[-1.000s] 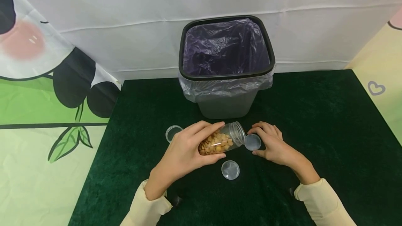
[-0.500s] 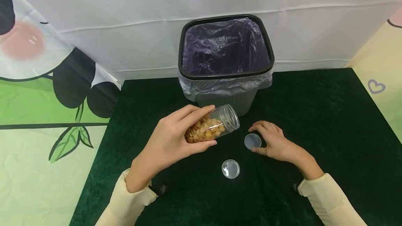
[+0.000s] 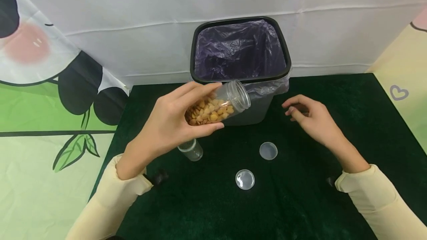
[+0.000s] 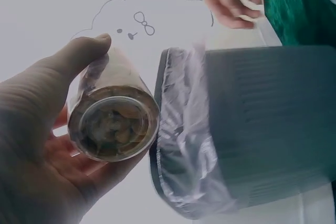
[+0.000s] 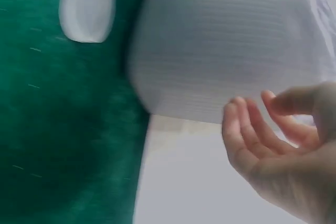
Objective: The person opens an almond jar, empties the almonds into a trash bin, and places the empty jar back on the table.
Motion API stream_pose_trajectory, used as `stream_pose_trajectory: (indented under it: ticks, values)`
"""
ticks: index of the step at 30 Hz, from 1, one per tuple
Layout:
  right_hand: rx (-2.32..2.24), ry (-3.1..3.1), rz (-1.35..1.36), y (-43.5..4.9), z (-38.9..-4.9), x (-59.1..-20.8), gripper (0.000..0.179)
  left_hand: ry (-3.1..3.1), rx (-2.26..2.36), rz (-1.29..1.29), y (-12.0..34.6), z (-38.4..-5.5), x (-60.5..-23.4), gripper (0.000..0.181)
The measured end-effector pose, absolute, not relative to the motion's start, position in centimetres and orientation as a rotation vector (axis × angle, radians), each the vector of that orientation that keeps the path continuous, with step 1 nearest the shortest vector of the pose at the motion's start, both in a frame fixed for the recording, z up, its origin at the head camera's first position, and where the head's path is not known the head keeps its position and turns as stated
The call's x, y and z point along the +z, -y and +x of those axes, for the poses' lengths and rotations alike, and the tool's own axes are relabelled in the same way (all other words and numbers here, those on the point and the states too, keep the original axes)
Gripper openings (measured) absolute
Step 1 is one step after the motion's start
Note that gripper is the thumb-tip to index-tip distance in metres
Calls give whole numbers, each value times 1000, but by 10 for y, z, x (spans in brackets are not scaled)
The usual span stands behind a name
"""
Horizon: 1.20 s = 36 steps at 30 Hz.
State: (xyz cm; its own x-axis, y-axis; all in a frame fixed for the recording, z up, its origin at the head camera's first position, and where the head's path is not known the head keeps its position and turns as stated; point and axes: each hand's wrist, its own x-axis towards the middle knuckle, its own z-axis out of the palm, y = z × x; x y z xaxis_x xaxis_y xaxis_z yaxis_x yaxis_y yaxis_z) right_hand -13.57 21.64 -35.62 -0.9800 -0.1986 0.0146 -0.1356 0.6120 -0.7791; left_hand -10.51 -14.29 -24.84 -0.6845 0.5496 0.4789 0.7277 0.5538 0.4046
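Observation:
My left hand [image 3: 170, 117] grips a clear, lidless jar [image 3: 217, 105] that lies tilted, its mouth pointing right. Flat tan pieces, like dried beans or nuts, fill its lower part; the left wrist view shows them through the jar's base [image 4: 113, 127]. The jar is in front of the trash bin [image 3: 247, 110]. To the bin's right, my right hand [image 3: 315, 119] is in the air with loosely bent fingers and holds nothing. Below it on the green cloth lies a round translucent lid [image 3: 268, 151]. A second clear lid [image 3: 245, 179] lies nearer to me.
Another clear jar [image 3: 191, 150] stands on the cloth below my left hand, partly hidden by it. The bin's black rim [image 3: 289, 62] holds a thin plastic bag [image 3: 240, 47]. A white backdrop [image 3: 150, 47] hangs behind.
My left hand has carried the jar up and left toward the bin, uncovering the other jar. My right hand has let go of the round lid and moved up and right.

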Motion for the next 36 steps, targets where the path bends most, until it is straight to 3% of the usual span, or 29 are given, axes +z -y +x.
stream_pose_trajectory:
  ticks: [7, 13, 24, 36]
  values:
    - [-1848, -2628, -337, -223, -155, -299, 24, 2474, -682, -1036, 146, -132, -222, 73]
    - [-1958, -2535, -340, -219, -172, -267, 26, 2454, -537, -1024, 148, -154, -204, 72]
    - [-1773, -2551, -255, -203, -190, -257, 51, 2480, -372, -1020, 144, -181, -188, 70]
    - [-1763, -2507, -179, -201, -192, -254, 53, 2513, -242, -1023, 145, -204, -190, 66]
